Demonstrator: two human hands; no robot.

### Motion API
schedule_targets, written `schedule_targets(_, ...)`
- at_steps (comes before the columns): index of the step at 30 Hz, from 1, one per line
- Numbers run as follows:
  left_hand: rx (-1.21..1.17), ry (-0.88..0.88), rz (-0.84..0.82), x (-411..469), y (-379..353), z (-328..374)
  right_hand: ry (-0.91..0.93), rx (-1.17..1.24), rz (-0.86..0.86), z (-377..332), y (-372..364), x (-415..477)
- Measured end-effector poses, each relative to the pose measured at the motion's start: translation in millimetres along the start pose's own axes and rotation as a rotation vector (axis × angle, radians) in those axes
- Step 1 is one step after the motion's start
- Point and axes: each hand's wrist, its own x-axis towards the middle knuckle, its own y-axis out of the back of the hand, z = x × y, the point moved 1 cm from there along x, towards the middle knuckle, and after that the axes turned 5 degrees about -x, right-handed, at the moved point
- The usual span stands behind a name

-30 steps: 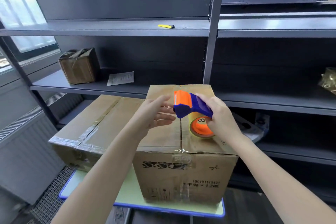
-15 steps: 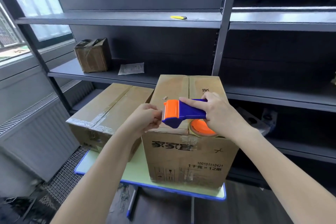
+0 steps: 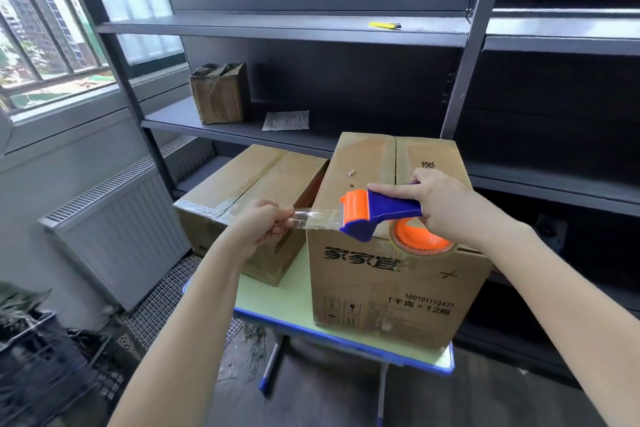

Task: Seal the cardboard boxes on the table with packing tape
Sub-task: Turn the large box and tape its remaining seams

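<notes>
A person's right hand [image 3: 446, 204] wraps its fingers round the blue plastic handle of a tape dispenser [image 3: 377, 215] with an orange front guard. The round tape roll [image 3: 420, 243] with its orange core hangs beneath the hand. The left hand [image 3: 258, 229] pinches the end of a strip of clear tape [image 3: 317, 220], glossy and see-through, stretched taut from the dispenser's mouth towards the left.

The dispenser is at the near top edge of a tall box [image 3: 391, 274] of matte brown cardboard with black printed characters on its front. Its top flaps lie shut, with a straight seam down the middle. Whether the dispenser touches the cardboard cannot be told. Just left of it sits a low box [image 3: 249, 191], its seam and near edge covered in shiny, wrinkled tape.

Both stand on a small table [image 3: 277, 305] with a smooth pale green top and a blue rim. The tall box reaches close to the table's near right corner, and a bare wedge of tabletop shows in front of the low box.

Behind them are dark grey metal shelves [image 3: 311, 28]. They hold a small box [image 3: 220, 94], a sheet of paper [image 3: 285, 120] and a yellow object [image 3: 382, 25]. A ribbed white radiator [image 3: 117, 225] stands to the left.

There are three cardboard boxes in all: two on the table and one on the shelves.
</notes>
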Motion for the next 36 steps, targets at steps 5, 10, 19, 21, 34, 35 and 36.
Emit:
schedule_targets(5, 0.049, -0.030, -0.006, 12.7, 7.3, 4.2, -0.006, -0.001, 0.026, -3.0, 2.4, 1.4)
schedule_targets(10, 0.065, -0.017, -0.058, 24.5, 8.8, 3.2, -0.012, -0.023, 0.014, -7.2, -0.1, 2.0)
schedule_targets(19, 0.005, -0.053, -0.090, 34.1, 27.7, -9.0, -0.072, -0.115, -0.057, 23.9, 13.3, -8.7)
schedule_targets(21, 0.056, -0.084, -0.065, 32.8, 21.8, -13.1, -0.081, -0.115, -0.067, 22.5, 9.2, -9.1)
schedule_targets(34, -0.001, -0.119, 0.001, 39.3, -11.4, -61.1, -0.081, -0.113, -0.065, 24.3, -0.7, -9.9)
schedule_targets(35, -0.030, -0.115, -0.005, 37.3, -17.6, -65.7, -0.080, -0.108, -0.065, 24.6, -0.9, -10.1)
schedule_targets(36, -0.054, -0.113, -0.007, 35.5, -22.8, -68.5, -0.078, -0.101, -0.062, 25.1, -1.0, -10.4)
